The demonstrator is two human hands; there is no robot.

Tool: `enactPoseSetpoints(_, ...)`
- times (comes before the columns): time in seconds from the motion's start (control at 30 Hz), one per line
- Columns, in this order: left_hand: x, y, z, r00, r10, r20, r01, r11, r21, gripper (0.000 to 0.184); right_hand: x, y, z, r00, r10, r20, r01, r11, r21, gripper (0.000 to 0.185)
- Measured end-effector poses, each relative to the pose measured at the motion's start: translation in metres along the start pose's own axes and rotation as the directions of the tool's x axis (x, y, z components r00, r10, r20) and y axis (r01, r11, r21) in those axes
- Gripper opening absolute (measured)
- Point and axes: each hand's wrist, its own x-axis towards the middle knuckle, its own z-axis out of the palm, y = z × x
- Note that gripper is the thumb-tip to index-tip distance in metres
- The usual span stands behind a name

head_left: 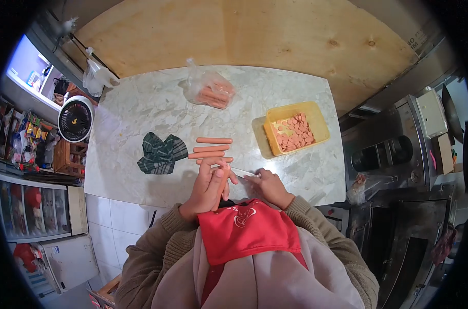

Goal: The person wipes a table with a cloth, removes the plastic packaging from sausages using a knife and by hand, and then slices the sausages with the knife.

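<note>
My left hand [205, 188] is wrapped round a sausage [222, 186] near the front edge of the table, the sausage tilted toward my apron. My right hand [270, 186] grips a knife [241, 171], its blade pointing left toward the sausage's upper end. Just beyond my left hand, several whole sausages [208, 148] lie side by side on the table. To their left is a crumpled dark green checked cloth [162, 154]. A yellow plastic container [322, 126] with many sausage slices [297, 132] stands to the right.
A clear plastic bag [198, 82] of more sausages lies toward the back of the marble-patterned table [126, 113]. A plywood panel [244, 36] rises behind. A fan [75, 119] stands at the left, and metal kitchen equipment [383, 154] is at the right.
</note>
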Motion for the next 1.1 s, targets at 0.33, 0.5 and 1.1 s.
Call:
enactPoseSetpoints(0.33, 0.004, 0.023, -0.004, 0.96, -0.255, 0.118, 0.253, 0.967, 0.038, 0.014, 0.037, -0.076, -0.08, 0.972, 0.039, -0.232, 0.183, 0.499, 0.847, 0.017)
enactPoseSetpoints(0.5, 0.001, 0.029, -0.01, 0.902, -0.394, 0.173, 0.398, 0.917, 0.017, 0.016, 0.036, -0.077, -0.077, 0.98, 0.058, -0.192, 0.155, 0.389, 0.908, 0.008)
enactPoseSetpoints(1.1, -0.007, 0.028, 0.001, 0.809, -0.524, 0.266, 0.587, 0.701, -0.405, 0.023, 0.035, -0.079, -0.068, 0.741, -0.207, -0.639, 0.511, 0.791, 0.337, 0.014)
